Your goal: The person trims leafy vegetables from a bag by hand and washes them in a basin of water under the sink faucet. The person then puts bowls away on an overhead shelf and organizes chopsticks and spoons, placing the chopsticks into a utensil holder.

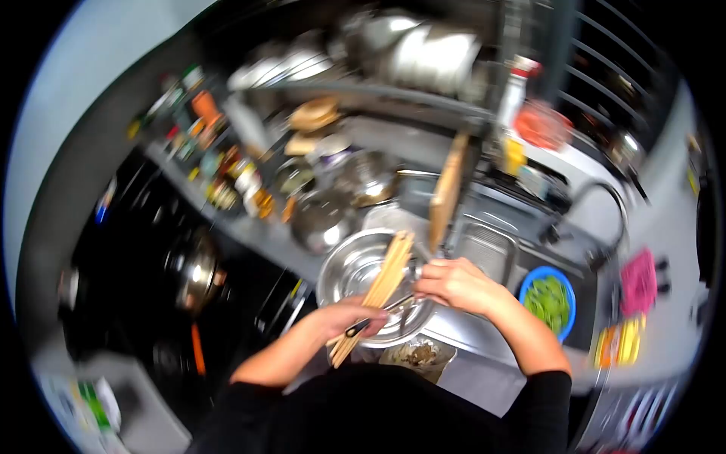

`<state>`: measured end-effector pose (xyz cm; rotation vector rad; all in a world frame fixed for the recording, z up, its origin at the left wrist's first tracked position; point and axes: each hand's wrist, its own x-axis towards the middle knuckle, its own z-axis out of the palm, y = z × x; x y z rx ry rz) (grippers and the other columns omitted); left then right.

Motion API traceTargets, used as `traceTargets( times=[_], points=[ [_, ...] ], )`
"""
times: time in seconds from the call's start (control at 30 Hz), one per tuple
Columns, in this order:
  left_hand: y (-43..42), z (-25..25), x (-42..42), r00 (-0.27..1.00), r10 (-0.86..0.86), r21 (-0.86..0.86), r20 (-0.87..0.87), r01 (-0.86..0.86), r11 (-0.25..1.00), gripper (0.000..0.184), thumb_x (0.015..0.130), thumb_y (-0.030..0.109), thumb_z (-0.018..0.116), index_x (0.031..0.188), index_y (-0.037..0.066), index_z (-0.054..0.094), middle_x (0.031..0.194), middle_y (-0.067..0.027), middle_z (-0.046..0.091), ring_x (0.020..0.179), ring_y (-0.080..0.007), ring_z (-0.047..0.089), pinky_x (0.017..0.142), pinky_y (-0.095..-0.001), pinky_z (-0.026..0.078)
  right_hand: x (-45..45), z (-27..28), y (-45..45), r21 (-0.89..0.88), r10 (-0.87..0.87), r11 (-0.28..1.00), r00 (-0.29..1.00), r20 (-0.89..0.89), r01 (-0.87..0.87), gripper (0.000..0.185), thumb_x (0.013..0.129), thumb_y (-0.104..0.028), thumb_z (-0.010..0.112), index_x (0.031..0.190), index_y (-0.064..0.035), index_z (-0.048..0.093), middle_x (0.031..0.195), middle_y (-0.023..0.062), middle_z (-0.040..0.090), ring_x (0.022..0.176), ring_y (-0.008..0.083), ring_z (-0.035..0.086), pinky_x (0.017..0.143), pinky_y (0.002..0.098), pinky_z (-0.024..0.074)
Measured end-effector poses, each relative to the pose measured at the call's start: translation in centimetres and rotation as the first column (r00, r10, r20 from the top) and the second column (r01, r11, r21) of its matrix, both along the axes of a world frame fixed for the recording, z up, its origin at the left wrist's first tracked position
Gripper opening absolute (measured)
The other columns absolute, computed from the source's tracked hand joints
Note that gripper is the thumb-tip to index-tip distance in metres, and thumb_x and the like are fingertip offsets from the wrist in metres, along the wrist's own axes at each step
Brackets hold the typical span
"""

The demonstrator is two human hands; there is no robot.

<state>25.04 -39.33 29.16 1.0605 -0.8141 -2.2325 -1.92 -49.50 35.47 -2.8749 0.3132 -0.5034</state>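
A bundle of pale wooden chopsticks [392, 266] lies slantwise across a wide stainless steel bowl [327, 286]. My left hand [349, 318] is closed around the chopsticks near their lower end, along with a short dark handle. From this grip a slim metal utensil [401, 303] reaches toward my right hand [456, 284]; its exact kind is blurred. The fingers of my right hand are pinched together at the bowl's right rim, at the utensil's far end. Just below the bowl sits a container of brownish scraps [420, 353].
A wooden cutting board [449, 193] stands on edge behind the bowl. To the right are the sink [488, 246], a faucet [624, 216] and green vegetables [547, 301] in a blue basket. Metal pots [367, 178] and condiment bottles [246, 181] line the counter; a dark stove [144, 280] is at left.
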Motion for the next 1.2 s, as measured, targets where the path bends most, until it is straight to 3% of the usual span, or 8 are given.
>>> traceTargets(
  times=[0.1,0.27,0.4,0.57,0.77,0.9,1.1,1.2],
  points=[
    [-0.4,0.2,-0.1,0.971,0.091,0.163,-0.223,-0.055,0.985,0.022,0.104,0.024,0.057,0.104,0.001,0.059,0.075,-0.0023,0.053,0.065,-0.0140,0.052,0.056,-0.0273,0.040,-1.6,0.0,0.9,-0.242,-0.086,0.966,0.995,0.050,0.095,0.017,0.079,-0.011,0.064,0.095,-0.0081,0.065,0.083,0.0020,0.054,0.084,0.0197,0.060,0.058,0.0321,0.0529],
    [-2.1,-0.3,-2.1,0.948,0.146,0.096,-0.284,-0.123,0.988,0.020,0.105,0.026,0.054,0.100,0.007,0.055,0.071,-0.0026,0.049,0.061,-0.0161,0.047,0.057,-0.0288,0.038,-6.1,-1.1,1.5,-0.541,-0.192,0.780,0.944,0.269,0.313,0.022,0.077,-0.017,0.064,0.098,-0.0078,0.066,0.081,-0.0002,0.054,0.078,0.0155,0.055,0.054,0.0288,0.0488],
    [-1.6,1.1,-4.1,0.951,0.257,-0.106,-0.171,-0.277,0.955,0.018,0.103,0.024,0.057,0.100,0.006,0.055,0.070,-0.0034,0.048,0.059,-0.0183,0.047,0.057,-0.0308,0.039,-12.1,-2.0,-1.4,-0.241,-0.439,0.683,0.651,0.619,0.690,0.027,0.075,-0.006,0.062,0.101,-0.0051,0.069,0.088,0.0042,0.065,0.070,0.0191,0.058,0.062,0.0322,0.0502],
    [0.6,2.2,-4.6,0.911,0.344,-0.202,-0.229,-0.390,0.898,0.018,0.102,0.022,0.058,0.105,0.005,0.059,0.074,-0.0053,0.054,0.064,-0.0203,0.050,0.062,-0.0336,0.042,-15.9,7.4,-10.0,0.200,-0.473,0.744,0.291,0.832,0.637,0.028,0.087,0.002,0.054,0.113,-0.0001,0.065,0.090,0.0106,0.069,0.082,0.0231,0.069,0.078,0.0324,0.0523],
    [2.7,2.7,-3.7,0.876,0.416,-0.243,-0.243,-0.470,0.848,0.021,0.103,0.025,0.056,0.104,0.005,0.060,0.071,-0.0040,0.052,0.062,-0.0199,0.051,0.060,-0.0330,0.041,-15.6,18.2,-18.5,0.599,-0.644,0.755,0.466,0.606,0.265,0.023,0.104,-0.023,0.049,0.101,-0.0060,0.064,0.070,-0.0007,0.059,0.063,0.0087,0.055,0.060,0.0267,0.0446],
    [3.8,2.9,-2.6,0.841,0.490,-0.249,-0.230,-0.537,0.806,0.020,0.102,0.024,0.059,0.102,0.005,0.061,0.069,-0.0035,0.050,0.060,-0.0198,0.050,0.058,-0.0329,0.041,-15.7,19.5,-21.8,0.554,-0.655,0.753,0.484,0.581,0.355,0.021,0.099,-0.017,0.051,0.098,-0.0049,0.068,0.070,0.0018,0.061,0.062,0.0115,0.057,0.059,0.0286,0.0468],
    [3.8,2.2,-1.7,0.806,0.526,-0.235,-0.272,-0.586,0.776,0.019,0.104,0.024,0.056,0.105,0.006,0.060,0.070,-0.0032,0.053,0.061,-0.0186,0.051,0.059,-0.0319,0.042,-16.2,20.4,-27.2,0.711,-0.590,0.702,0.586,0.556,0.032,0.020,0.100,-0.017,0.050,0.097,-0.0023,0.062,0.067,0.0020,0.057,0.057,0.0131,0.053,0.055,0.0296,0.0444],
    [3.5,2.3,-2.2,0.805,0.523,-0.243,-0.278,-0.586,0.773,0.020,0.104,0.025,0.056,0.105,0.006,0.060,0.070,-0.0032,0.052,0.061,-0.0189,0.051,0.059,-0.0320,0.041,-16.0,22.9,-29.2,0.751,-0.616,0.657,0.622,0.484,0.066,0.028,0.108,-0.026,0.044,0.098,-0.0052,0.060,0.066,-0.0010,0.054,0.058,0.0117,0.053,0.055,0.0267,0.0457]
  ],
)
